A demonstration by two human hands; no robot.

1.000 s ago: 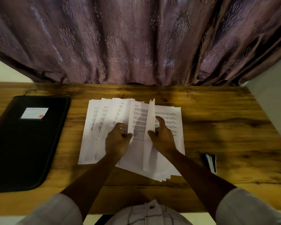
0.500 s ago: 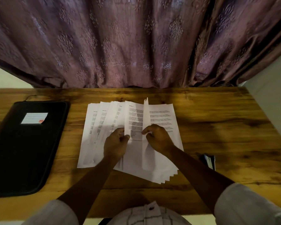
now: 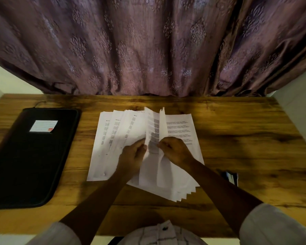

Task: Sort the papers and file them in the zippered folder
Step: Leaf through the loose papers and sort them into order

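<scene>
White printed papers (image 3: pixel 180 128) lie fanned out on the wooden desk (image 3: pixel 237 138) in front of me. My left hand (image 3: pixel 132 156) pinches the edge of one sheet that stands curled up at the middle of the fan. My right hand (image 3: pixel 175 151) grips a second raised sheet just to its right. Both lifted sheets stand nearly on edge, close together. The black zippered folder (image 3: pixel 28 165) lies closed and flat at the left of the desk, with a white label (image 3: pixel 43 126) on its cover.
A small dark stapler (image 3: pixel 230 177) lies on the desk right of my right forearm. A purple patterned curtain (image 3: pixel 148 46) hangs along the desk's far edge. Pale walls stand at both sides.
My left hand has lifted a sheet from the fan, so two sheets now stand raised. My right hand stays closed on its sheet. The view has tilted slightly.
</scene>
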